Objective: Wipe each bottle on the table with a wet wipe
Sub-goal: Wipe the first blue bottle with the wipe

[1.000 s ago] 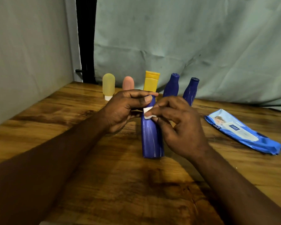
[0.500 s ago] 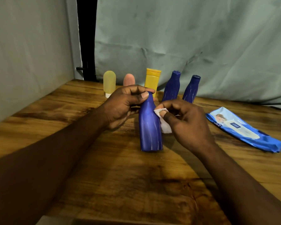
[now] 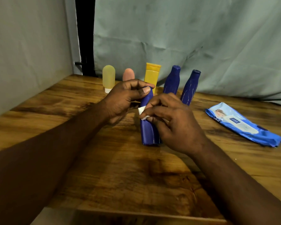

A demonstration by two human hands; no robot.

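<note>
A blue bottle (image 3: 148,132) stands upright on the wooden table (image 3: 120,176) in the middle of the view. My left hand (image 3: 125,101) pinches its top between thumb and fingers. My right hand (image 3: 173,124) holds a white wet wipe (image 3: 142,112) against the bottle's upper right side, fingers curled round it. Behind, in a row, stand a pale yellow bottle (image 3: 108,77), a pink bottle (image 3: 128,74), a yellow bottle (image 3: 152,75) and two more blue bottles (image 3: 172,80) (image 3: 191,86).
A blue pack of wet wipes (image 3: 242,124) lies flat on the table at the right. A grey cloth backdrop (image 3: 185,38) hangs behind the bottles and a grey wall (image 3: 26,46) closes the left side. The table's near edge (image 3: 136,213) runs along the bottom.
My right hand moved off the bottle with the wipe half a second ago and has come back onto its upper side. My left hand has kept hold of the top.
</note>
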